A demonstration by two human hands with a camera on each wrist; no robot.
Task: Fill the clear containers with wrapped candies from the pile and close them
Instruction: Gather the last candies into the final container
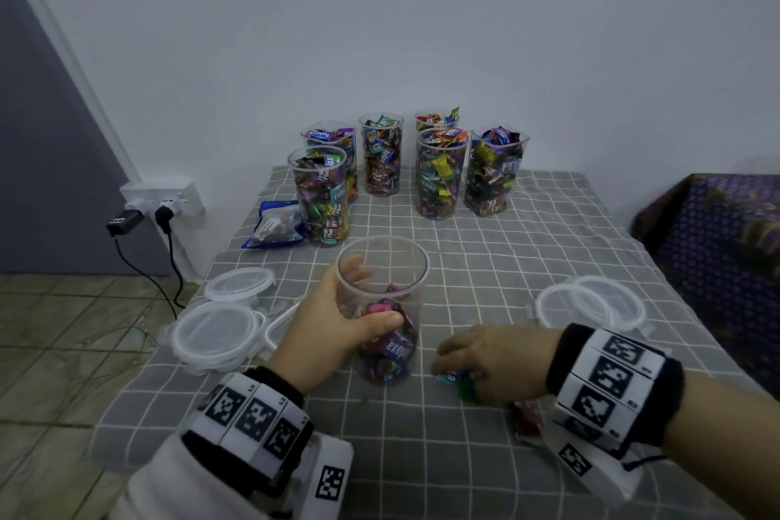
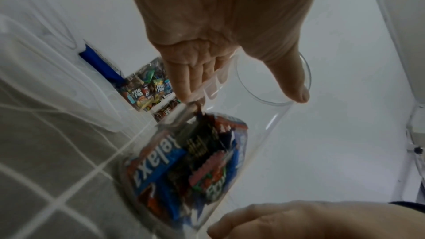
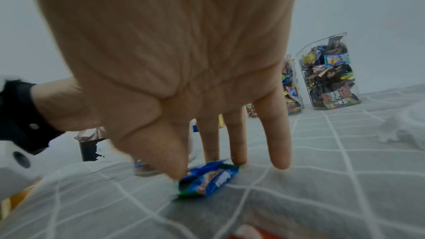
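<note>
A clear container (image 1: 415, 266) stands upright near the table's front, with wrapped candies (image 1: 388, 346) filling about its lower third. My left hand (image 1: 367, 300) grips its wall, thumb in front and fingers behind. In the left wrist view the left hand (image 2: 241, 88) wraps the container (image 2: 264, 134) above the candies (image 2: 184, 161). To its right, my right hand (image 1: 456, 363) reaches down onto loose candies on the cloth. In the right wrist view the right hand (image 3: 207, 166) pinches a blue candy (image 3: 209, 179) between thumb and fingertips, with the candy still lying on the cloth.
Several filled, lidless containers (image 1: 441, 177) stand at the back of the grey checked tablecloth (image 1: 506, 249). Clear lids lie at the left (image 1: 219, 334) and right (image 1: 591, 304). A blue bag (image 1: 274, 224) lies back left. A red candy (image 1: 527, 420) sits by my right wrist.
</note>
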